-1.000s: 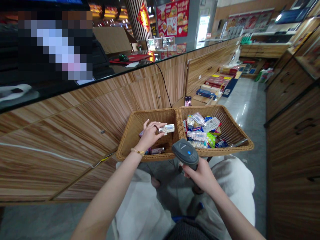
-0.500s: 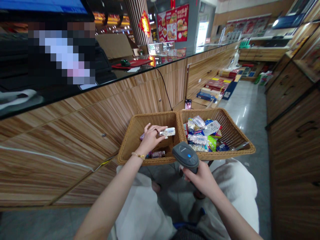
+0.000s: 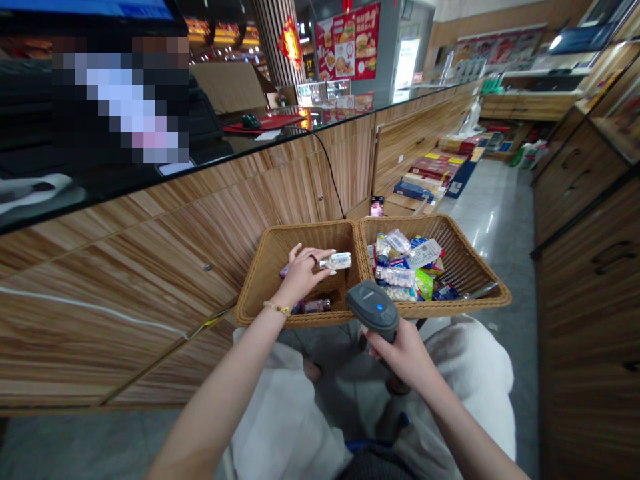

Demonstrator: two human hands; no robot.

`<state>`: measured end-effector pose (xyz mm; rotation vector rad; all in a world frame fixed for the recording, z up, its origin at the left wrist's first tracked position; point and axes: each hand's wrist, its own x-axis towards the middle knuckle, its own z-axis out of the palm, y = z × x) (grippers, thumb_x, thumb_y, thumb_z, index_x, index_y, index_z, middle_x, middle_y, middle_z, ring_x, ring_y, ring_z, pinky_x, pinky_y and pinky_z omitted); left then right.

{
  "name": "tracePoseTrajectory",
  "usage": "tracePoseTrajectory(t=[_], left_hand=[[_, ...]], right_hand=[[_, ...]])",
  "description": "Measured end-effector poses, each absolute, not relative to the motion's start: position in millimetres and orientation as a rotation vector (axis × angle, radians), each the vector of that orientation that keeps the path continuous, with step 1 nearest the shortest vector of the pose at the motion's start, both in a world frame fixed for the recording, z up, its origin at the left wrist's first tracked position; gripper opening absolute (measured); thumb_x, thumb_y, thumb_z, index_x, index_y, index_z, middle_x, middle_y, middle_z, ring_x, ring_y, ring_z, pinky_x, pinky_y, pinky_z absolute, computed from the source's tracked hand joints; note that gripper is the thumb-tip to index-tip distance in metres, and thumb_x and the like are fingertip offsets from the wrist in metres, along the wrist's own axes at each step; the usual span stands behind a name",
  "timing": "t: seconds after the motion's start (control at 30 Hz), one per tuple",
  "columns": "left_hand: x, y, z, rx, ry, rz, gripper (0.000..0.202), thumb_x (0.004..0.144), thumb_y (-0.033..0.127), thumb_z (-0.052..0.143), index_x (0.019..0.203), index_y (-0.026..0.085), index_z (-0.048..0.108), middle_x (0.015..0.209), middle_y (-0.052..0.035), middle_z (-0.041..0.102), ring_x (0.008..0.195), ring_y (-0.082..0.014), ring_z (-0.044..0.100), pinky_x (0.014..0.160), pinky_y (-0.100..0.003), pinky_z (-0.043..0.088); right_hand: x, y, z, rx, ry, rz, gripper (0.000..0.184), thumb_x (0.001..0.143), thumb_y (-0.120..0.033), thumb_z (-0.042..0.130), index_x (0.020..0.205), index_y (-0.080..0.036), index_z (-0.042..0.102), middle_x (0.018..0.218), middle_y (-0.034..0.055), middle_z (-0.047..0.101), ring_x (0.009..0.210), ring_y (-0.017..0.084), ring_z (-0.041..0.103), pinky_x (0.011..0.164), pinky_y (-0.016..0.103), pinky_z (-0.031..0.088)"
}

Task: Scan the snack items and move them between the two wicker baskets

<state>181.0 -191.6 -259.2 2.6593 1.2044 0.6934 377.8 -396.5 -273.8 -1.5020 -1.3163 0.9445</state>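
Note:
My left hand (image 3: 301, 273) pinches a small clear bottle (image 3: 341, 261) with pale contents and a label, held above the left wicker basket (image 3: 254, 272). Below that wrist, a bottle with pinkish contents (image 3: 317, 306) lies inside the same basket, and part of a purple item (image 3: 285, 271) shows behind the hand. A dark grey barcode scanner (image 3: 371, 307) with a lit blue light is gripped in my right hand (image 3: 401, 352), in front of where the two baskets meet. The right wicker basket (image 3: 463, 267) holds several small bottles and packets, among them a green packet (image 3: 425, 285).
A wood-panelled counter (image 3: 190, 247) with a dark glass top runs along the left. A phone (image 3: 377, 206) stands upright behind the baskets. Stacked boxes (image 3: 435, 170) lie farther back. Wooden cabinets (image 3: 590, 267) line the right side of the tiled floor.
Almost nothing differs. The camera view has shifted very slightly; both hands keep the bottle and the scanner in nearly the same places.

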Motion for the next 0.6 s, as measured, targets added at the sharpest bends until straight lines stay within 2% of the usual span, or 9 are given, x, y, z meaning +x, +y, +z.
tracePoseTrajectory(t=[0.3,0.6], left_hand=[[180.8,-190.6,-260.9,2.665,1.186,0.712,0.042,0.092,0.031,0.074,0.133,0.032,0.067,0.125,-0.0016,0.074,0.122,-0.0199,0.062,0.128,-0.048,0.017],[182.7,-191.1,-258.1,2.663,1.124,0.826,0.045,0.089,0.03,0.077,0.132,0.034,0.067,0.122,-0.0019,0.075,0.12,-0.0209,0.065,0.127,-0.053,0.021]], right_hand=[[379.6,-396.0,-271.0,-1.529,-1.289,0.926,0.021,0.085,-0.038,0.06,0.071,-0.023,0.061,0.055,0.0038,0.07,0.054,0.024,0.07,0.059,0.031,0.054],[381.1,-397.2,-274.9,-1.513,-1.287,0.954,0.017,0.082,-0.037,0.06,0.073,-0.022,0.063,0.056,0.0039,0.071,0.052,0.023,0.069,0.056,0.03,0.053]])
